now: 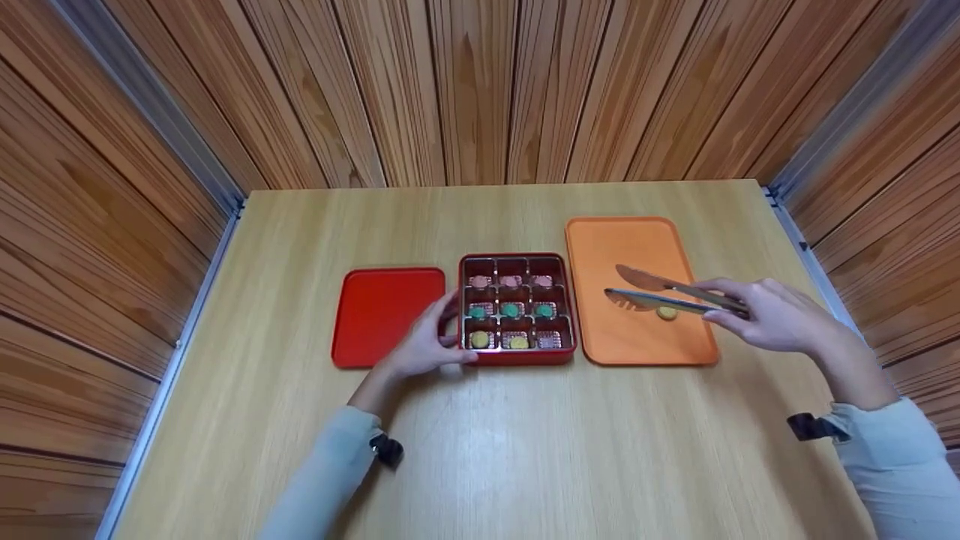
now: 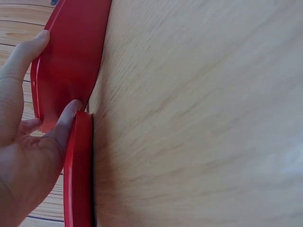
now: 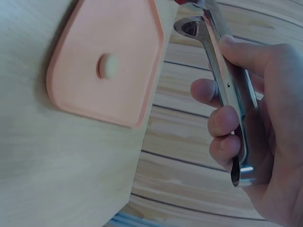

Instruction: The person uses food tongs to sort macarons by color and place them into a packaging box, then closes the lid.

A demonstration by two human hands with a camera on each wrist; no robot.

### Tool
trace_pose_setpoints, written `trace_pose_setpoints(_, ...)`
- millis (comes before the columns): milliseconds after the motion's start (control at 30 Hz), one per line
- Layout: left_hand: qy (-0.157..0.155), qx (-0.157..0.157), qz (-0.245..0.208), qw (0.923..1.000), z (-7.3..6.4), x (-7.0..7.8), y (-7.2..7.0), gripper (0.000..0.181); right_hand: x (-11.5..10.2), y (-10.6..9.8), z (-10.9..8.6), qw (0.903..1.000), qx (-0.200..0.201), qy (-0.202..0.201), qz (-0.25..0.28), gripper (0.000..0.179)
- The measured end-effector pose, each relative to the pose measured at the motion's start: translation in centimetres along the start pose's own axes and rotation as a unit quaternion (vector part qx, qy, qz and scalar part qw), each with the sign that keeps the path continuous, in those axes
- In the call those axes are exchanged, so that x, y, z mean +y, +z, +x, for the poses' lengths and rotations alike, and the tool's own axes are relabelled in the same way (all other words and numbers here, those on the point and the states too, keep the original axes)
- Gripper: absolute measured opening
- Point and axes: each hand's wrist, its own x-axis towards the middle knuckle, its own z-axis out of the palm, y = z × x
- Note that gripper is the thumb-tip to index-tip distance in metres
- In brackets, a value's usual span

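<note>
A dark red box [image 1: 517,359] with a divided insert stands mid-table. Its back row holds pink round pieces [image 1: 511,281], its middle row green ones [image 1: 510,310]. In the front row, yellow round pieces [image 1: 480,340] lie in the left and middle compartments; the right one shows only its patterned bottom. My left hand [image 1: 429,339] holds the box's front left corner, thumb at the front, fingers along the left side. My right hand [image 1: 776,315] grips metal tongs [image 3: 236,99], their tips apart above the orange tray [image 1: 622,240]. One yellow piece [image 3: 109,66] lies on that tray.
A flat red tray or lid [image 1: 390,300] lies left of the box, close beside my left hand. The orange tray stands right against or very near the box. Wood-panelled walls [image 1: 480,90] rise behind the table [image 1: 510,465] and at both sides.
</note>
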Motion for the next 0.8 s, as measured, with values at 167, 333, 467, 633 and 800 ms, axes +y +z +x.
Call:
trace_pose_setpoints(167,0.004,-0.001,-0.008,1.0,0.1,0.0,0.0,0.119,1.2,-0.6,-0.5,0.9999,-0.004,0.014,0.001,0.041)
trace_pose_setpoints(333,0.001,0.0,-0.007,1.0,0.0,0.0,0.0,0.117,2.3,-0.8,-1.0,0.9996,-0.004,0.028,0.009,0.041)
trace_pose_setpoints(467,0.0,0.002,-0.003,1.0,0.0,0.0,0.0,0.117,3.0,-0.8,-1.2,0.9982,-0.021,0.048,0.029,0.041)
trace_pose_setpoints(633,-0.001,0.005,0.004,1.0,0.1,-0.1,0.0,0.12,3.8,-0.6,-1.3,0.994,-0.06,0.08,0.044,0.045)
trace_pose_setpoints(800,0.0,0.005,-0.001,1.0,0.1,-0.1,0.0,0.119,4.4,-0.2,-1.3,0.99,-0.08,0.105,0.052,0.047)
